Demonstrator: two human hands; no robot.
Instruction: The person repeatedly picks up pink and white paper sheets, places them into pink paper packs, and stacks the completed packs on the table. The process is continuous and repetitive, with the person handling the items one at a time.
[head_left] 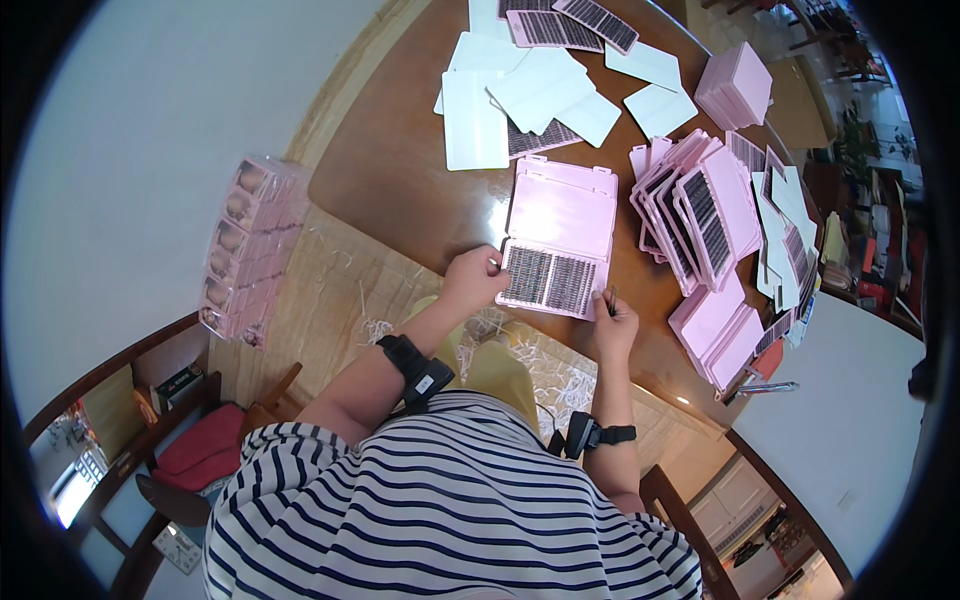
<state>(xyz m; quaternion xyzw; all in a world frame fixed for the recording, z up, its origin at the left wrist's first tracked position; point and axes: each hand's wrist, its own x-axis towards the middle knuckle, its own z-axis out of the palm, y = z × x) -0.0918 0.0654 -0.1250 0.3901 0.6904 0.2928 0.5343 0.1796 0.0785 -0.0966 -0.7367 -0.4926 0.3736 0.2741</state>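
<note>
An open pink case (562,205) lies at the table's front edge, its lid folded back away from me. Its tray is filled with two panels of dark false lash clusters (546,280). My left hand (478,280) is at the tray's left edge with its fingers curled together; whatever they pinch is too small to make out. At the near right corner is my right hand (616,325), thumb against the case. A thin dark tool (613,298), which looks like tweezers, sticks up from its closed fingers.
White cards (476,125) and dark lash sheets (556,30) lie scattered at the back. Stacked pink cases (720,215) stand on the right, with more pink cases (720,330) nearer. Wrapped pink boxes (250,250) are on the left. White paper strips (570,390) litter the floor.
</note>
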